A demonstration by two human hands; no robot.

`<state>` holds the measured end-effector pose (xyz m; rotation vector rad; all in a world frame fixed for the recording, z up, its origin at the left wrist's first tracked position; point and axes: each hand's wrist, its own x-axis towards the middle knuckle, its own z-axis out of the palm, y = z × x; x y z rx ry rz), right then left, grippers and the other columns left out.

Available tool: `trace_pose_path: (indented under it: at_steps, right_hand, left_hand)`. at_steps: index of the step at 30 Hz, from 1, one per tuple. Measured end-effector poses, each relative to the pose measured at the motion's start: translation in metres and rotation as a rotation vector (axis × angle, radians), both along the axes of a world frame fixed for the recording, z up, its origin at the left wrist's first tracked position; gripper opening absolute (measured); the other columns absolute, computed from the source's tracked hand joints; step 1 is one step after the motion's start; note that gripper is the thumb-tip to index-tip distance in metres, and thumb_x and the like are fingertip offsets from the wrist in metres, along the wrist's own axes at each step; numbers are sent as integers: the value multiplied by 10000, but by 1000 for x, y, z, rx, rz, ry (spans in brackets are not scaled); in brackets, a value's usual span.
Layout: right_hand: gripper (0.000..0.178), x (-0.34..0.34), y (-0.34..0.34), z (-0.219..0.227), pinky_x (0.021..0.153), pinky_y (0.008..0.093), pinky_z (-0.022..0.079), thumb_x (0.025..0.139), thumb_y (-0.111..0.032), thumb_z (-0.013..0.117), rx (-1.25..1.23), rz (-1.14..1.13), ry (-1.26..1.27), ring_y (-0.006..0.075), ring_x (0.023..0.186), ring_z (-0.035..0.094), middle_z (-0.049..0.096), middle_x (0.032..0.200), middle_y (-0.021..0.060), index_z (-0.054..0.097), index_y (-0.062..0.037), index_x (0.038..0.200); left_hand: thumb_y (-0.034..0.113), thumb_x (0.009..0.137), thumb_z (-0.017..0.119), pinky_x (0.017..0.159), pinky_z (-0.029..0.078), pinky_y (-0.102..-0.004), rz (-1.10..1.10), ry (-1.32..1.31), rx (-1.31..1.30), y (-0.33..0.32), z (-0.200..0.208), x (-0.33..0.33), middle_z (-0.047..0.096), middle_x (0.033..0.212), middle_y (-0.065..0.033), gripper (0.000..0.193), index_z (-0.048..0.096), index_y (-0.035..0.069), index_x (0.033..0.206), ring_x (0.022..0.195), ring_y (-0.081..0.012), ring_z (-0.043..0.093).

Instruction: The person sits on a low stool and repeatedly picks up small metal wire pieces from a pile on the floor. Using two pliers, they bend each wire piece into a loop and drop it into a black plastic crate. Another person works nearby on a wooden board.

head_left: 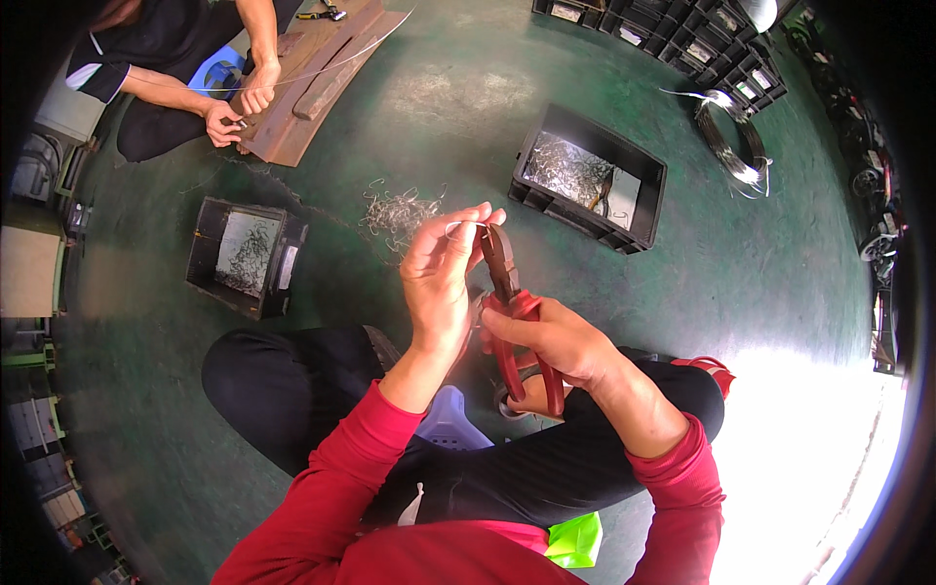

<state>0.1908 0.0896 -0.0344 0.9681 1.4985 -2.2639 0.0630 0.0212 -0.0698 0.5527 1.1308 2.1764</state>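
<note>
Between the thumb and fingers of my left hand [437, 288], a small bent piece of wire [453, 228] is pinched. Its end reaches the jaws of the red-handled combination pliers [501, 265], though the exact contact is too small to make out. My right hand [565, 341] is wrapped round the pliers' grips, jaws pointing up and away from me. Just beyond my left hand, a loose heap of bent wire pieces [395, 209] lies on the green floor.
A black crate [575, 219] with wire pieces and a tool stands ahead right; a smaller black bin [210, 278] with hooks sits left. Far right lies a wire coil [726, 146] near stacked crates [673, 44]. Far left, another person's hands [258, 88] hold wire beside rusty steel [322, 83].
</note>
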Motion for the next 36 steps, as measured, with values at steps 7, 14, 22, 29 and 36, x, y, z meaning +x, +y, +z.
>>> trace_pose_path:
  at_steps: [7, 14, 22, 29, 36]
  right_hand:
    - [407, 1, 0, 1, 763, 345, 489, 911, -378, 617, -46, -12, 5, 167, 879, 585, 610, 960, 70, 579, -13, 1088]
    - [350, 5, 5, -6, 765, 341, 508, 925, -339, 596, 21, -22, 1, 200, 849, 638, 639, 895, 109, 575, -6, 1030]
    - [269, 18, 34, 10, 739, 352, 508, 929, -314, 596, -105, -386, 131, 204, 768, 627, 586, 787, 60, 541, -51, 936]
    - [290, 25, 44, 5, 633, 291, 496, 868, -298, 685, -79, -569, 106, 139, 656, 571, 568, 745, 33, 540, -49, 907]
    - [350, 28, 46, 0, 633, 334, 512, 841, -342, 714, -218, -579, 129, 159, 658, 581, 575, 759, 56, 526, -52, 898]
  left_hand:
    - [99, 960, 546, 789, 542, -285, 41, 68, 26, 2, 0, 2, 673, 1069, -77, 117, 631, 92, 1039, 1025, -249, 654]
    - [153, 990, 493, 893, 509, -362, 12, 154, -13, -1, -32, 0, 613, 1187, -119, 199, 573, 50, 1140, 1095, -286, 612]
    - [439, 798, 684, 986, 359, -591, -428, 936, -1247, -62, -238, 18, 312, 1446, -217, 887, 237, 11, 1434, 1337, -423, 283]
    - [264, 745, 752, 893, 435, -603, -745, 1446, -1552, -112, -292, 28, 350, 1378, -187, 922, 190, 49, 1443, 1246, -391, 406]
    - [408, 824, 650, 824, 442, -626, -656, 1278, -1494, -105, -265, 5, 482, 1208, -177, 709, 327, 38, 1335, 1161, -342, 470]
